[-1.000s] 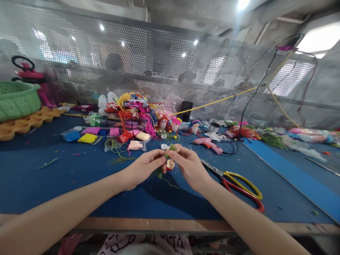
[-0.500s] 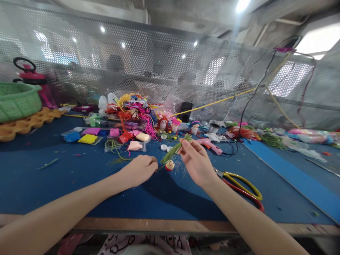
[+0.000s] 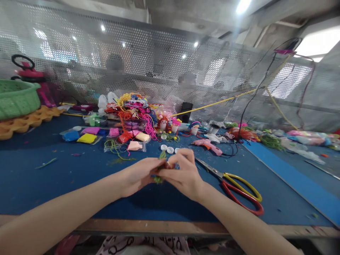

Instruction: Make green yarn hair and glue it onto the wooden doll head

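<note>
Two-handed work on green yarn [image 3: 158,180], which lies between the hands above the blue mat [image 3: 79,198]. The left hand [image 3: 134,175] pinches the bundle, tufts showing above and below; the right hand [image 3: 186,175] curls against it—what its fingertips grip is hidden. White caps [image 3: 170,150] sit just beyond; scissors [image 3: 225,179] lie open beside the right hand. The step in hand appears to be binding or shaping the bundle—the next move calls for a steady left pinch.

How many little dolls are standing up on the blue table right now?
3. The red-haired doll stands right of the tangled yarn pile, the pink-haired doll is next to it, and the blue-topped doll is farther right. Others may be hidden.
</note>
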The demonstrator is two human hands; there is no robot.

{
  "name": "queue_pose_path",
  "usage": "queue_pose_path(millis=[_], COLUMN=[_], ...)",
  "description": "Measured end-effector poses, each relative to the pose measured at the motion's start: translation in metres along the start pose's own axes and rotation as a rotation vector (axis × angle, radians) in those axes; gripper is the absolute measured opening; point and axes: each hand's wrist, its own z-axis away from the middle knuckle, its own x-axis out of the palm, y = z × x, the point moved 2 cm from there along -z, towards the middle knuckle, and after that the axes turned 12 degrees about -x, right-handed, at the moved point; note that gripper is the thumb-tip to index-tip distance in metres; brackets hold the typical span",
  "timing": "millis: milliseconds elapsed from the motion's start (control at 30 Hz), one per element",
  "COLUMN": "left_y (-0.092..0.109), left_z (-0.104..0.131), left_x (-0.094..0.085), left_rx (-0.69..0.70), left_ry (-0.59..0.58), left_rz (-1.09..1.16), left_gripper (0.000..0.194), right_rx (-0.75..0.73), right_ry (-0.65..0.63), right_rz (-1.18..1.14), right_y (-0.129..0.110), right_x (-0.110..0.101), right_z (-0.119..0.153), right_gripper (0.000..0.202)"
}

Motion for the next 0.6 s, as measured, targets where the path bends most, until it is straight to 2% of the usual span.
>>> queue_pose_path(millis=[100, 167, 367, 500, 600], left_y=[-0.001, 0.000, 0.001, 0.003, 0.005], left_z=[-0.003, -0.003, -0.002, -0.002, -0.001], left_x=[-0.005, -0.006, -0.002, -0.003, -0.003], left_rx=[0.036, 0.056, 0.040, 0.022, -0.034], left_ry=[0.152, 0.183, 0.028, -0.001, -0.040], left_rz=[-0.074, -0.040, 0.196, 0.269, 0.287], left_gripper=[0.025, 0.027, 0.027, 0.025, 0.022], right_rx=[-0.130, -0.176, -0.156, -0.193, -0.141], right_ry=[-0.109, -0.160, -0.174, -0.216, -0.147], right_rz=[0.028, 0.010, -0.013, -0.053, -0.213], right_y=[-0.005, -0.005, -0.006, -0.008, -0.008], right_x=[0.010, 0.015, 0.018, 0.016, 0.009], right_z=[0.008, 0.013, 0.019, 0.014, 0.005], right_gripper=[0.013, 0.016, 0.022, 0.021, 0.013])
